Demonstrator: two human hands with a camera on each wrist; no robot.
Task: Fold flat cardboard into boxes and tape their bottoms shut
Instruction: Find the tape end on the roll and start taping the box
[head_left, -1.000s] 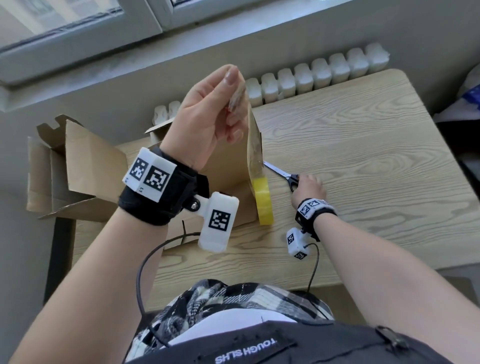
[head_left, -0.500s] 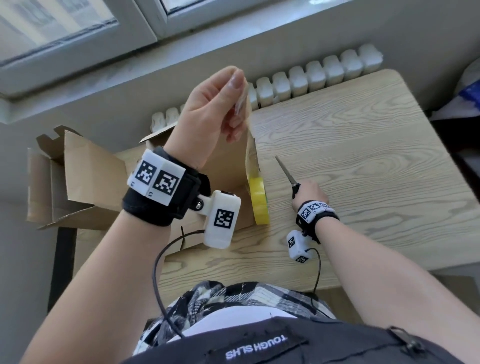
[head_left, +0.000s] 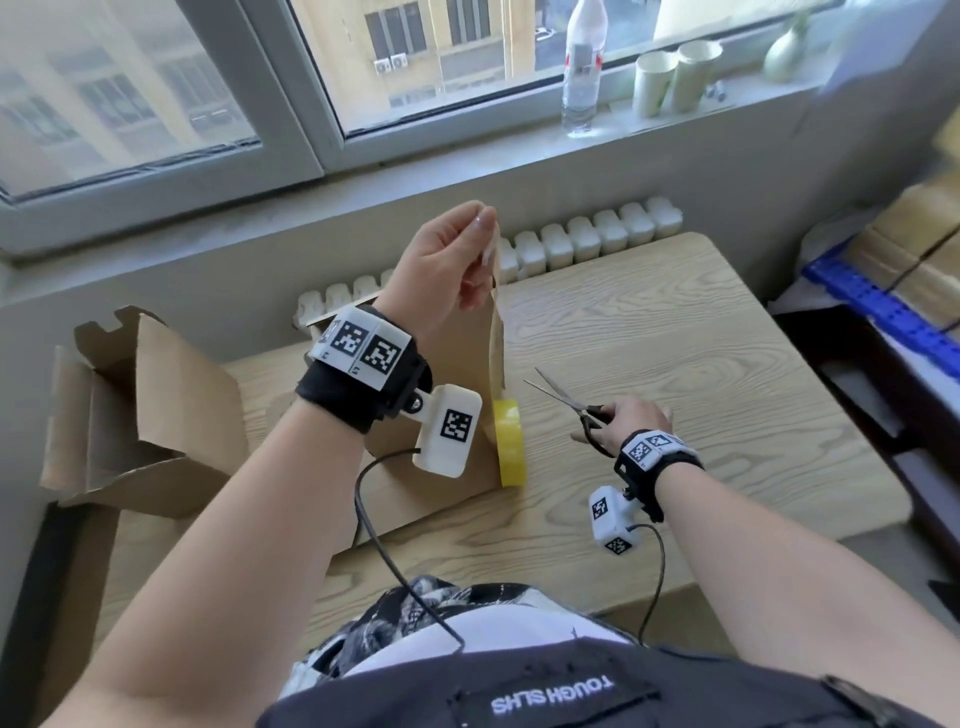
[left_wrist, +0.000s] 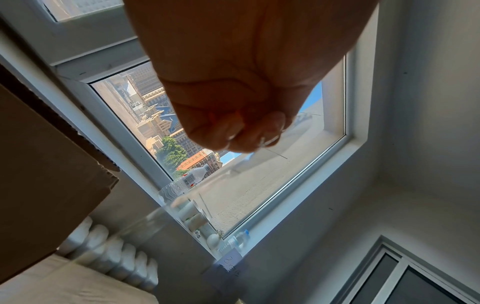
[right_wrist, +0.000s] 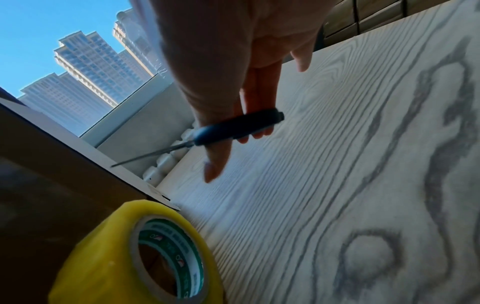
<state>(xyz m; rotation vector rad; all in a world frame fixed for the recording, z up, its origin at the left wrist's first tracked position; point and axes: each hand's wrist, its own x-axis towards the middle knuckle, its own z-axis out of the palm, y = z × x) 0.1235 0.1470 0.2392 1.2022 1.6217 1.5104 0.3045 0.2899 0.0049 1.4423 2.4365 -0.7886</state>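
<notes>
The left hand (head_left: 451, 262) is raised and pinches the end of a clear tape strip (head_left: 497, 332). Below it the yellow tape roll (head_left: 509, 449) stands on the bench (head_left: 675, 332) against the cardboard box (head_left: 447, 467). The right hand (head_left: 631, 423), beside the roll, grips black-handled scissors (head_left: 571, 408).

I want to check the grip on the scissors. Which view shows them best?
The right wrist view: the scissors show close up, the right hand with fingers through the dark handle. The head view shows them whole but small, raised over the table. The left wrist view misses them.
</notes>
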